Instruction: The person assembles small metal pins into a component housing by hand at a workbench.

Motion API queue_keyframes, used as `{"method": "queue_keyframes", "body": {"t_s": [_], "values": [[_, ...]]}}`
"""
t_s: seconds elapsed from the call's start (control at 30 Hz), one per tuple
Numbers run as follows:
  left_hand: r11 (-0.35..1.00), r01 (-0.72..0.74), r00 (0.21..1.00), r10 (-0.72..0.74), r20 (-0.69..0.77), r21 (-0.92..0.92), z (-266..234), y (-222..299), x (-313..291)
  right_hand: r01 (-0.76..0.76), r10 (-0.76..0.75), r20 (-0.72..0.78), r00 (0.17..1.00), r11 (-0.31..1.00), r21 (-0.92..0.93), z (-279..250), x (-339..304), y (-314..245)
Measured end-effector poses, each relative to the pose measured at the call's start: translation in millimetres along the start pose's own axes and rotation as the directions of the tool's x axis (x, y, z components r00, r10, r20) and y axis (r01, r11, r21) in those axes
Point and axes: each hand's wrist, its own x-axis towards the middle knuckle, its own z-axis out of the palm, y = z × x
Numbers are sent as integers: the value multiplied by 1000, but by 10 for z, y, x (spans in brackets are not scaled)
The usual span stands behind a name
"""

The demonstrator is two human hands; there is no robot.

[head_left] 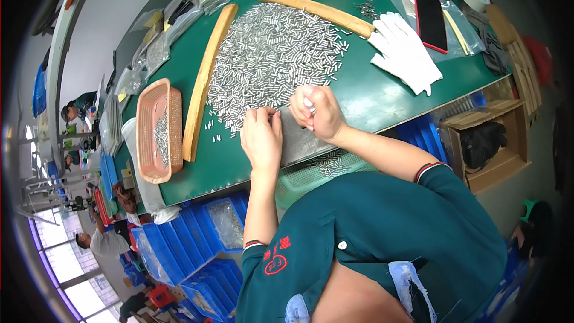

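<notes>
A broad heap of small silvery metal pins (272, 54) covers the middle of the green table. My left hand (261, 137) rests at the near edge of the heap, fingers curled together with the thumb; whatever is between the fingertips is hidden. To its right, my right hand (320, 113) is closed in a fist above a grey plate (296, 140). White coverings or white pieces show at its thumb and fingers; what it grips cannot be made out. Below the plate, at the table's edge, a light green basket (299, 182) holds more pins.
Two wooden strips (206, 84) (317, 12) bound the heap at left and back. A pink basket (143, 137) with pins stands at the left. White gloves (403, 54) and a phone (430, 22) lie at the right. Blue bins (185, 233) are below; co-workers sit far left.
</notes>
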Motion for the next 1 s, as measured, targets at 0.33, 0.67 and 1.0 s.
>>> {"method": "queue_keyframes", "body": {"t_s": [0.33, 0.67, 1.0], "values": [[977, -126, 989, 137, 56, -170, 0, 78, -333, 15, -16, 40, 999, 1000, 27, -35, 22, 1], [966, -159, 986, 164, 8, -205, 4, 63, -343, 91, -92, 34, 995, 995, 30, -60, -2, 24], [962, -213, 974, 224, 43, -170, 16, 21, -304, 143, -131, 189, 973, 988, -50, -78, -2, 162]]}}
